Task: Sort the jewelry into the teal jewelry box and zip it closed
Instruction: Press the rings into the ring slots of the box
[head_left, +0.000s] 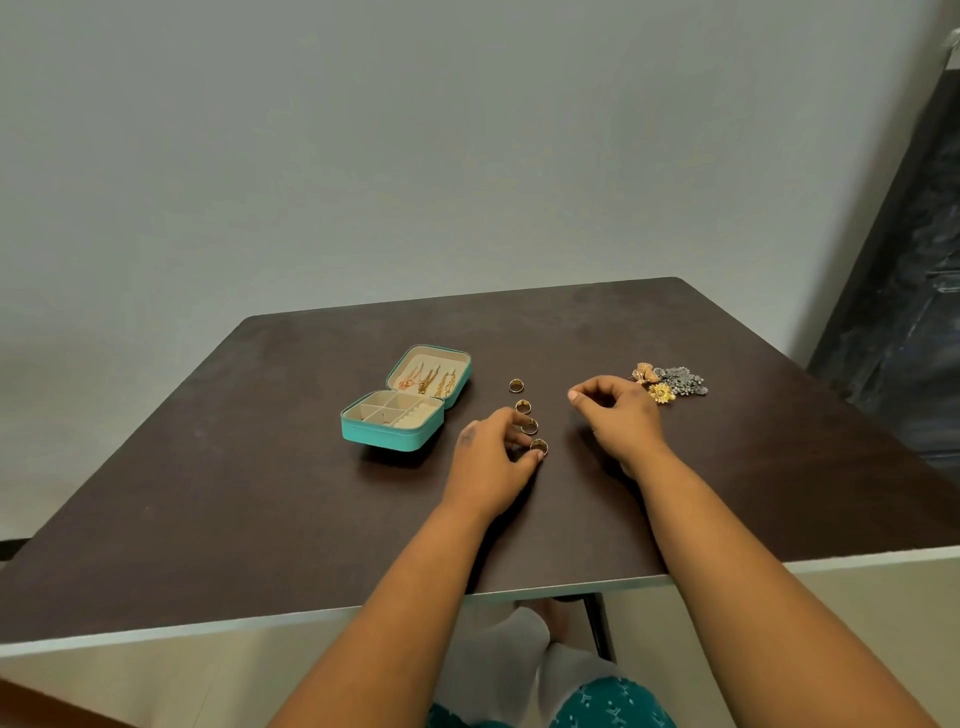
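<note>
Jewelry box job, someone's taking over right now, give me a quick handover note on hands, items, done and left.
Left hand: fingertips at the nearest ring; a firm pinch cannot be told.
Right hand: loosely curled above the table, apparently holding nothing.
Teal jewelry box: open, left of the rings; chains hang in its lid, tray compartments look empty.
Four rings in a row beside the box; earring pile far right.
Left: rings and earrings into the box, then zip it.

Both forearms bare, no sleeves, nothing visible on the wrists. Below the hands: teal patterned fabric trousers (608, 704) with small white marks, over the knees.
</note>
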